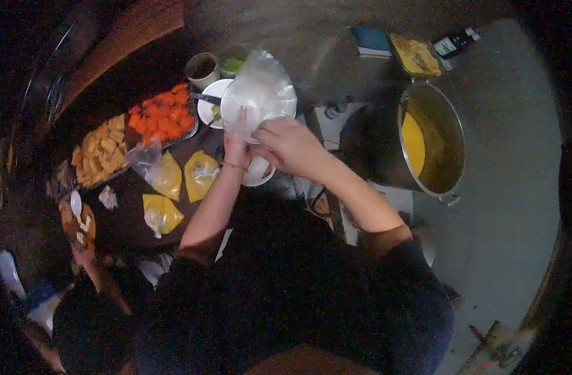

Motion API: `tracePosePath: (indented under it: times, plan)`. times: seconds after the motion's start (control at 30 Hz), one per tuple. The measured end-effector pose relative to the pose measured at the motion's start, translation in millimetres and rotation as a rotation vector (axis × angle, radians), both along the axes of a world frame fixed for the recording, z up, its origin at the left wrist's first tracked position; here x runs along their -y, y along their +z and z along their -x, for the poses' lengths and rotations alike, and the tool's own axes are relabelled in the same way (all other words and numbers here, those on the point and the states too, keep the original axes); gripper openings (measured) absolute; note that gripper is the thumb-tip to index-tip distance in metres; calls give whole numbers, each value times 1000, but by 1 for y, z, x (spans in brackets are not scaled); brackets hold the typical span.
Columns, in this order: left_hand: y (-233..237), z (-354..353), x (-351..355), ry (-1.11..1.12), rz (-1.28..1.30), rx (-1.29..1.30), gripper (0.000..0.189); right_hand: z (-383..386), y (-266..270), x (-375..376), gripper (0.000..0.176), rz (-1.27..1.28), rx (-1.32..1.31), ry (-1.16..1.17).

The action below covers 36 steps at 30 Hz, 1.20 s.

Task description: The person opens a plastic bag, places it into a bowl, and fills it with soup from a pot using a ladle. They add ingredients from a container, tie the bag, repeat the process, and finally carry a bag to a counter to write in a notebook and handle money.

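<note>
A clear plastic bag (264,84) stands up in front of me over a round white bowl or plate. My left hand (237,140) is at the bag's lower edge, with some fingers seen through the plastic. My right hand (286,145) is closed, its fingertips pinching the bag's near edge beside the left hand. Beneath both hands lies a white bowl (258,172). To the left, tied clear bags of yellow liquid (201,175) rest on the dark table (126,219).
Trays of orange-red pieces (164,115) and tan pieces (103,150) are at left. A large pot (451,119) with yellow liquid stands right. Behind it are a yellow-filled container (416,55) and a dark bottle (456,42). Another person's hand (83,255) is at lower left.
</note>
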<state>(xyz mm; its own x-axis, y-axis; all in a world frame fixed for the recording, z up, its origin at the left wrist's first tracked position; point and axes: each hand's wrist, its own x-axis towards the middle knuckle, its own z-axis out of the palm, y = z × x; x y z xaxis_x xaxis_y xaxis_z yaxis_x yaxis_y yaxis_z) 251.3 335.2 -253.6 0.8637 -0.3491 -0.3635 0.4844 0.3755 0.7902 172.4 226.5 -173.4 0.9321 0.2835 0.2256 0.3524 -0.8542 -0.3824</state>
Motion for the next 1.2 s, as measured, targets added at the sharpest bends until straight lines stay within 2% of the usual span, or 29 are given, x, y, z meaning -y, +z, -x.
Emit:
tracePosePath:
  times: [0.07, 0.1, 0.17, 0.2, 0.23, 0.3, 0.33, 0.37, 0.43, 0.47, 0.5, 0.57, 0.6, 0.63, 0.67, 0.7, 0.73, 0.77, 0.83, 0.93, 1.0, 1.03, 1.1, 1.13, 1.17, 1.2]
  plan:
    - [-13, -17, 17, -79, 96, -64, 55, 1, 30, 23, 39, -10, 576, -147]
    - [-11, -18, 24, -111, 94, -71, 55, -5, 37, 30, 39, -1, 571, -179]
    - [-2, -20, 40, -197, 238, -112, 56, -25, 45, 45, 46, 39, 671, -410]
    - [-5, -22, 50, -235, 201, -113, 55, -21, 45, 44, 43, -3, 275, -444]
    - [-8, -21, 57, -261, 200, -111, 55, -16, 49, 49, 43, 1, 280, -469]
    - [-9, -26, 74, -401, 272, 118, 49, -13, 61, 61, 39, 81, -205, -394]
    - [-9, -26, 86, -422, 291, 66, 41, -7, 61, 68, 40, 0, 109, -460]
    - [-10, -20, 96, -443, 290, 61, 41, -4, 60, 78, 40, -1, 107, -482]
    - [7, 2, 121, -300, 206, -80, 35, -7, 51, 105, 39, -45, 677, -505]
    - [-42, -16, 130, -443, 272, -51, 35, -8, 30, 116, 35, 21, 715, -548]
    - [-35, -7, 138, -468, 267, -58, 35, 5, 26, 128, 35, 26, 712, -574]
    - [-12, 11, 150, -479, 196, -45, 36, 27, 23, 151, 30, -285, 292, -257]
    - [-18, 14, 161, -363, 58, -71, 44, 37, 18, 172, 25, -273, 538, -277]
    - [0, 28, 166, -326, 39, -54, 53, 54, 18, 202, 24, -307, 576, -463]
    - [-6, 31, 168, -340, 91, -1, 56, 71, 19, 238, 23, -337, 614, -651]
    - [-13, 29, 170, -356, 144, 53, 59, 82, 12, 273, 25, -231, 637, -920]
    - [-13, 31, 172, -327, 79, 18, 60, 85, -11, 310, 27, -95, 716, -1110]
    - [-12, 34, 175, -303, 15, -11, 61, 87, -44, 340, 27, -93, 718, -1132]
    - [1, 47, 183, -303, 2, 34, 64, 94, -106, 380, 27, 140, 345, -1251]
    - [3, 57, 202, -223, -79, 157, 61, 109, -130, 408, 32, 86, 175, -1229]
    - [-2, 57, 201, -197, -83, 51, 50, 151, -124, 431, 17, -914, 538, -1463]
    - [-1, 59, 203, -207, -91, 49, 50, 205, -131, 468, 18, -1016, 844, -1422]
    - [2, 58, 205, -156, -202, 48, 46, 312, -144, 541, 23, -1076, 1452, -1196]
    - [2, 54, 210, -162, -206, 52, 46, 333, -119, 553, 23, -860, 1814, -1476]
    - [2, 52, 210, -171, -207, 59, 46, 329, -42, 511, 21, -683, 1631, -1885]
    - [-1, 52, 211, -178, -202, 55, 45, 340, -33, 503, 18, -609, 1557, -1867]
